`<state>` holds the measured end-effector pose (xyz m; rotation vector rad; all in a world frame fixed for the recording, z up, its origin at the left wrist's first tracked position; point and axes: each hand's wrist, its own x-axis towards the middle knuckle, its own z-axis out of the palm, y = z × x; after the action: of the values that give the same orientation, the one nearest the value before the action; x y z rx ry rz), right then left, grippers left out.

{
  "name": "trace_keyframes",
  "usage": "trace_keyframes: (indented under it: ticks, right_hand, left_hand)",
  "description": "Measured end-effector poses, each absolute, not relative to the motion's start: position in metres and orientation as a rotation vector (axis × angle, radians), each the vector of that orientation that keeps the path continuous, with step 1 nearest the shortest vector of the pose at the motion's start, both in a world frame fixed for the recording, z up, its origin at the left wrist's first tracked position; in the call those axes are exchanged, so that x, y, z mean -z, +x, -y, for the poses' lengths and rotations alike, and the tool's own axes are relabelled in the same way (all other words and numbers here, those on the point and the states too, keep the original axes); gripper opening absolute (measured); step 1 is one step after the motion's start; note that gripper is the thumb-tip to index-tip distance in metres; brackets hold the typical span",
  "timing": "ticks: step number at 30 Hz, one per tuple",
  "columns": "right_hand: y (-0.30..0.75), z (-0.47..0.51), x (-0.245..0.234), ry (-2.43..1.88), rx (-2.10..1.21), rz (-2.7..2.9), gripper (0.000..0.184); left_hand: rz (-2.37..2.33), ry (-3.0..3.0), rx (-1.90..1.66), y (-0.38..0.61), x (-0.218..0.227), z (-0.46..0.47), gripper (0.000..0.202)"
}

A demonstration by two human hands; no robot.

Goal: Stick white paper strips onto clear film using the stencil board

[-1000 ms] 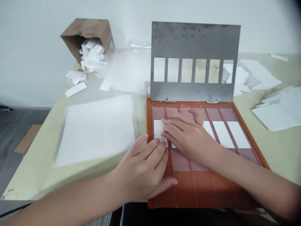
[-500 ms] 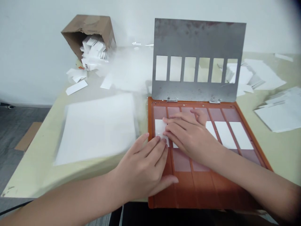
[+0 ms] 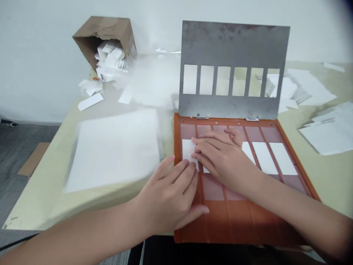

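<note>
Right grip (image 3: pixel 224 158) obscuring cards (image 3: pixel 248 151), carton (image 3: pixel 110 27) beyond, papers (image 3: pixel 331 133) alongside

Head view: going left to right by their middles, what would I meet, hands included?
Cardboard piece on the floor → large white sheet → left hand → right hand → fanned white sheets.

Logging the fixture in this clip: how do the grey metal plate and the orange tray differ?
The grey plate stands raised, while the orange tray lies flat. The plate has six cut-through windows in a row; the tray has long lanes holding white cards. The plate is untouched, whereas the left hand and right hand are over the tray. Both share a hinged edge.
</note>
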<state>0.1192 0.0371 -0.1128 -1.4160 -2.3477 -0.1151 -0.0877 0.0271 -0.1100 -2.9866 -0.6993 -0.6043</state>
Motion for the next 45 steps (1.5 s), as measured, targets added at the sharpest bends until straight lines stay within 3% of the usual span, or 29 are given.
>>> trace_keyframes:
  ticks: [45]
  right_hand:
    - [0.1208,-0.0391,0.1182,-1.434,0.196,2.354,0.010]
  left_hand:
    - [0.729,-2.936,0.605,-0.0875,0.1112,-0.0251,0.052]
